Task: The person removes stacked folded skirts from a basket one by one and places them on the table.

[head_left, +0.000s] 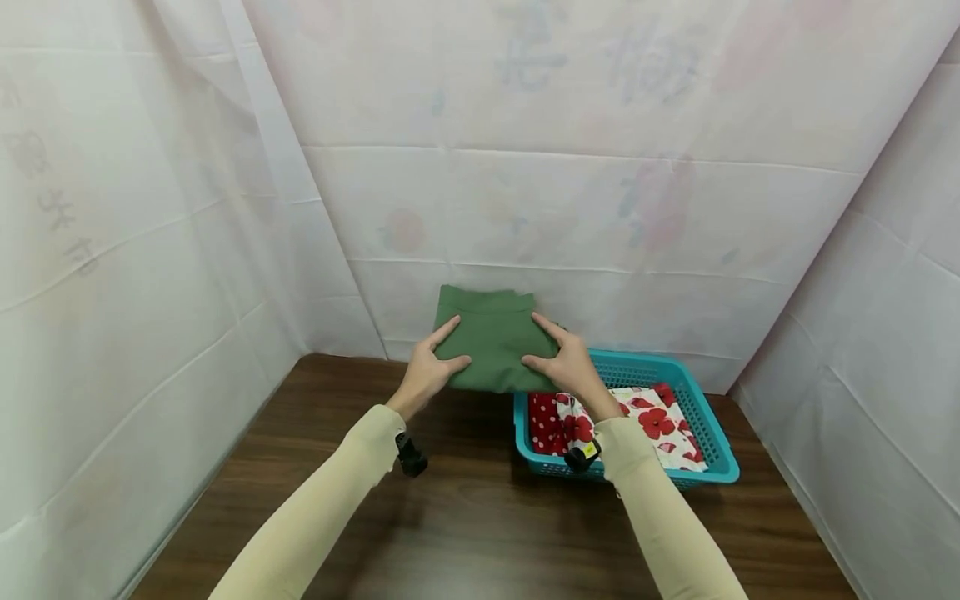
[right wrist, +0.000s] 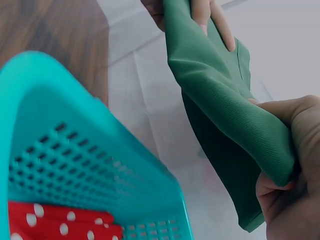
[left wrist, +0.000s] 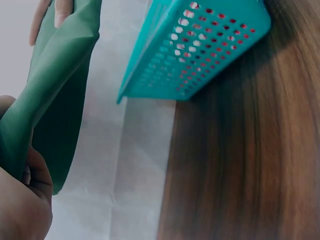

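A folded green cloth (head_left: 491,342) is held up in the air in front of the back curtain, above the table and left of the basket. My left hand (head_left: 429,368) grips its left side, thumb and index finger lying along the top face. On the opposite edge my right hand (head_left: 572,365) holds it the same way. The right wrist view shows the cloth (right wrist: 215,90) doubled over, with a loose darker layer hanging beneath and fingers tucked under the fold. In the left wrist view, part of the left hand (left wrist: 22,205) is cut off by the frame.
A turquoise perforated basket (head_left: 716,433) stands on the dark wooden table (head_left: 465,517) at the right, under my right forearm. Inside lie a red cloth with white dots (head_left: 543,421) and a white cloth with red flowers (head_left: 660,423). White curtains (head_left: 600,208) enclose the back and sides.
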Demonstrator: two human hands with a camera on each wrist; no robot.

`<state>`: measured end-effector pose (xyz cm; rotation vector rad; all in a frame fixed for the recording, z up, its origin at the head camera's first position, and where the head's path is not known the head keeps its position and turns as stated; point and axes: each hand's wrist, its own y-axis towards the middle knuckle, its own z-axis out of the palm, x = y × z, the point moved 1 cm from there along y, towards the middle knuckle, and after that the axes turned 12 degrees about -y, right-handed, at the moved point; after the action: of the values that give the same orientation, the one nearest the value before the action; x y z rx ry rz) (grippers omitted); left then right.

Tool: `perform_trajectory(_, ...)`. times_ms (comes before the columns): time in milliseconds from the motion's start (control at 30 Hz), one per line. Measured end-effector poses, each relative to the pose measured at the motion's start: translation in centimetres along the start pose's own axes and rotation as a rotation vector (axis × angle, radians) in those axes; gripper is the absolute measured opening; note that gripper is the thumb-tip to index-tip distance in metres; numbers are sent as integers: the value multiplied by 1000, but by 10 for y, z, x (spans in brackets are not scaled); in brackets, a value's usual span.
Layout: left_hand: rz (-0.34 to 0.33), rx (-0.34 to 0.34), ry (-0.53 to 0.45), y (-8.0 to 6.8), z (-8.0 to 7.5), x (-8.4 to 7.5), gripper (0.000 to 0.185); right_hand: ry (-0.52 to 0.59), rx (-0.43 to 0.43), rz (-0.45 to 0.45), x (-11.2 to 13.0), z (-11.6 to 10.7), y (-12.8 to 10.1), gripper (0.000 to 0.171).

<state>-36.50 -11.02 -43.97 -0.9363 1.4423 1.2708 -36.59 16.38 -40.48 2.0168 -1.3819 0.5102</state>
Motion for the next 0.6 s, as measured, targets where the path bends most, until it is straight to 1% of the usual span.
perform_trajectory(67, 1, -13, 14, -4, -10, 5, 75, 2, 26, -17, 5, 8, 1, 75)
perform_trajectory(200, -16, -39, 37, -13, -30, 7, 76, -16, 91, -49, 18, 21, 3, 67)
perform_trajectory(333, -18, -65, 60, -19, -49, 8, 74, -102, 126, -80, 29, 34, 6, 65)
perform_trajectory(467, -15, -78, 93, -25, -63, 10, 74, -195, 122, -139, 37, 47, 10, 69)
perform_trajectory(600, -27, -99, 121, -33, -77, 12, 74, -257, 154, -166, 44, 63, 12, 73)
